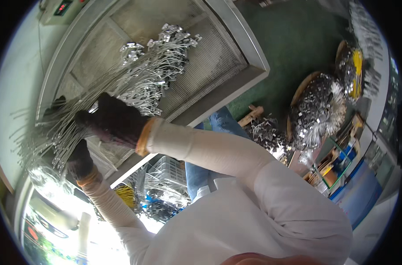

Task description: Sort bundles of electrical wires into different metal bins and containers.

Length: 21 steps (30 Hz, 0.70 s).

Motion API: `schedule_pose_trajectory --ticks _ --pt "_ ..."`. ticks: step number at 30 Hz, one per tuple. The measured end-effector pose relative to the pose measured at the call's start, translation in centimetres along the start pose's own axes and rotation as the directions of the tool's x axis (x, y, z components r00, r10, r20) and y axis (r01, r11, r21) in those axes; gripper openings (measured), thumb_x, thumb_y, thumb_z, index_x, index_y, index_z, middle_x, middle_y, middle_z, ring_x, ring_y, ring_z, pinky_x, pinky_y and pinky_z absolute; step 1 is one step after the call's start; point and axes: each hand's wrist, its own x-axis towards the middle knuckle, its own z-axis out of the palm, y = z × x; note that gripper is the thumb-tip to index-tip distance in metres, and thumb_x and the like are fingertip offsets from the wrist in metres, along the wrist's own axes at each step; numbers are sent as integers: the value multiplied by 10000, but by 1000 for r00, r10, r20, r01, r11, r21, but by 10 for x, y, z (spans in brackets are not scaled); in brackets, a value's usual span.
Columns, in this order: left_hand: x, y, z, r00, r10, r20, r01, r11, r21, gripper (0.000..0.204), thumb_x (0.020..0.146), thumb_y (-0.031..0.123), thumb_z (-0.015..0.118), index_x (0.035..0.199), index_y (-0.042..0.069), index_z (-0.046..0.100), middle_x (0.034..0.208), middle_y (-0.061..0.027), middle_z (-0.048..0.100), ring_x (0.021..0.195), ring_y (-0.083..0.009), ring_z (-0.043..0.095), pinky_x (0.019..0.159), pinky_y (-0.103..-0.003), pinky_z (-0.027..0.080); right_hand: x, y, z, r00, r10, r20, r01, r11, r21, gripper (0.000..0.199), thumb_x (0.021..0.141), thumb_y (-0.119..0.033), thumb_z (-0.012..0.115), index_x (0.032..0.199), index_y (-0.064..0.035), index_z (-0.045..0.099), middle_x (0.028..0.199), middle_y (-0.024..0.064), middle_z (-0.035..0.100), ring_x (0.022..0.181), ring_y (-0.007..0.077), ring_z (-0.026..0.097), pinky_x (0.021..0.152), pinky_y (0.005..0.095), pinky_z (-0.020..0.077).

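A thick bundle of thin grey wires with small shiny metal heads slants across a ribbed metal tray. My left hand, in a dark glove with an orange cuff, grips the bundle from beneath near its loose ends. Some of its fingers are hidden behind the wires. From the other side my right hand, gloved the same way, closes on the wires with its thumb and fingers at their edge. The loose wire ends fan out to the left of both hands. The heads lie on the tray's far part.
The tray has a raised metal rim. A box with a red display is at upper left. Round containers of metal-headed wires stand on the green floor at right. A white basket and more wires lie below the tray.
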Motion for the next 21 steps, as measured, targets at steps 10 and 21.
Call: schedule_pose_trajectory --ticks 10,21 --pt "88 3 -15 957 -19 289 -9 995 96 480 1001 227 530 1393 -33 436 1354 -197 530 1196 -282 558 1005 -390 478 31 -9 16 999 -1 -34 11 959 285 625 909 -528 539 1088 70 521 1070 292 608 1047 424 601 906 464 462" --pt "71 28 13 882 -397 256 458 589 -665 553 963 137 575 1453 -3 364 1422 -153 473 1266 -264 498 1089 -428 392 125 8 47 820 -542 -183 461 816 -350 328 820 -153 604 1054 57 513 854 247 593 759 343 636 699 466 508"
